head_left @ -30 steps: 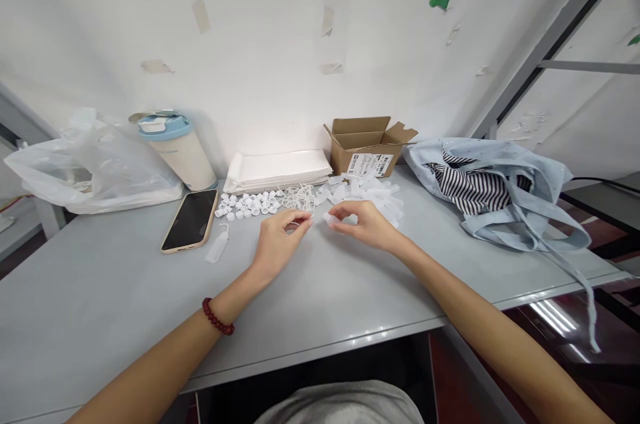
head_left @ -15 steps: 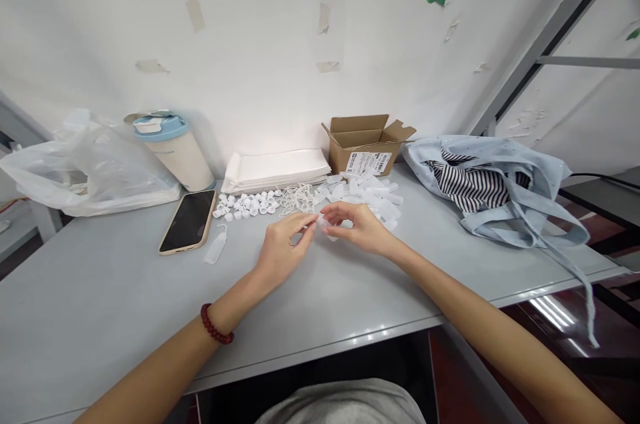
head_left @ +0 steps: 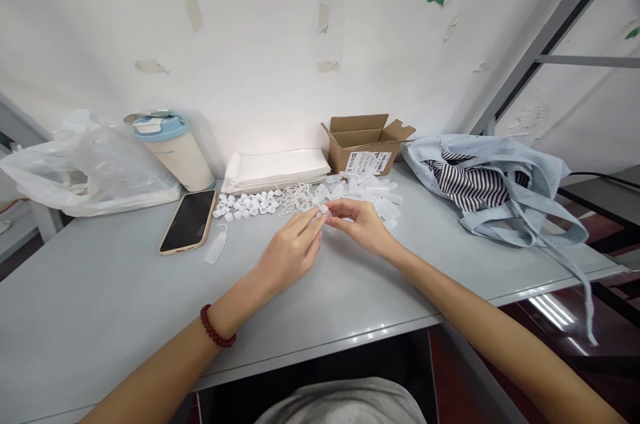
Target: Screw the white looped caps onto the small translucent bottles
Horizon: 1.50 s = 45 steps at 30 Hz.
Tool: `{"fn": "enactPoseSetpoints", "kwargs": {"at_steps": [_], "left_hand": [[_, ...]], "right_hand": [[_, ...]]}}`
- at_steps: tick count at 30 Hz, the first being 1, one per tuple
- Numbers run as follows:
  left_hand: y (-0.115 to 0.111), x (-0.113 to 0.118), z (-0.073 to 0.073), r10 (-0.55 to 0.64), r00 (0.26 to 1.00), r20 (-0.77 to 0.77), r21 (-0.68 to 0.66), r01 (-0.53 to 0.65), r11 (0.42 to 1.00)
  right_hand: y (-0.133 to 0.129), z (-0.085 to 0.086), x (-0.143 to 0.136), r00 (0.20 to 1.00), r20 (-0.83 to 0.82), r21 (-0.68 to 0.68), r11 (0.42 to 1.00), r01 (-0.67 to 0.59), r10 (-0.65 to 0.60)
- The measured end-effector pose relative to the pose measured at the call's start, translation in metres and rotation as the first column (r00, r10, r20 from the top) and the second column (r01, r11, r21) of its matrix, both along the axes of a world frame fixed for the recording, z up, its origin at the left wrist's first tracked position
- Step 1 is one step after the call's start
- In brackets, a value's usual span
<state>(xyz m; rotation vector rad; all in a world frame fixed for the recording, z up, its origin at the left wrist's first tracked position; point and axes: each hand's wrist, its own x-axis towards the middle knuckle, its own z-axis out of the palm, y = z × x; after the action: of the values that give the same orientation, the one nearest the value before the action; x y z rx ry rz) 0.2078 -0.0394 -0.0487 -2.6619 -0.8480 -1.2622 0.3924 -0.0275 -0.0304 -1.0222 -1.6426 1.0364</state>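
Note:
My left hand (head_left: 291,249) and my right hand (head_left: 361,224) meet fingertip to fingertip over the grey table (head_left: 125,291). Between them they pinch a small clear plastic bottle (head_left: 323,210); what each finger grips is too small to tell apart. Just behind the hands lie a row of small white caps (head_left: 246,204), a tangle of thin white loops (head_left: 297,197) and a heap of clear plastic bottles (head_left: 373,191). One finished-looking small bottle with a loop (head_left: 216,249) lies alone to the left.
A phone (head_left: 189,221) lies face up at left, beside a blue-lidded cup (head_left: 176,151) and a plastic bag (head_left: 85,167). A stack of white sheets (head_left: 277,169) and an open cardboard box (head_left: 365,143) stand by the wall. A light blue cloth bag (head_left: 495,187) lies at right.
My left hand has moved right and slightly up to meet my right hand, and the fingertips now touch around the small bottle. The view has shifted a little.

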Motion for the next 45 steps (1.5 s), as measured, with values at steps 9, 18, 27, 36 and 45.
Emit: {"fn": "enactPoseSetpoints", "kwargs": {"at_steps": [9,18,27,36,45], "left_hand": [[-0.004,-0.001,0.01,0.107,0.968,0.226,-0.182,-0.065,0.981],[-0.003,0.0,0.008,-0.038,0.989,0.144,-0.069,0.049,0.996],[-0.002,-0.003,0.012,-0.014,0.995,0.098,-0.007,0.015,1.0],[0.001,-0.009,0.012,0.025,0.99,-0.137,0.116,-0.009,0.993],[0.001,-0.018,0.025,-0.069,0.978,-0.198,-0.03,0.065,0.997]], "right_hand": [[0.0,0.006,0.0,0.946,-0.319,-0.24,0.961,-0.136,0.054],[-0.001,0.003,0.001,0.822,-0.523,-0.29,0.859,-0.421,0.226],[-0.005,0.01,0.0,0.913,-0.32,-0.231,0.913,-0.335,0.254],[-0.005,0.002,-0.004,0.963,-0.19,-0.232,0.944,-0.234,0.192],[-0.006,0.006,-0.006,0.957,-0.218,-0.277,0.928,-0.249,0.192]]}}
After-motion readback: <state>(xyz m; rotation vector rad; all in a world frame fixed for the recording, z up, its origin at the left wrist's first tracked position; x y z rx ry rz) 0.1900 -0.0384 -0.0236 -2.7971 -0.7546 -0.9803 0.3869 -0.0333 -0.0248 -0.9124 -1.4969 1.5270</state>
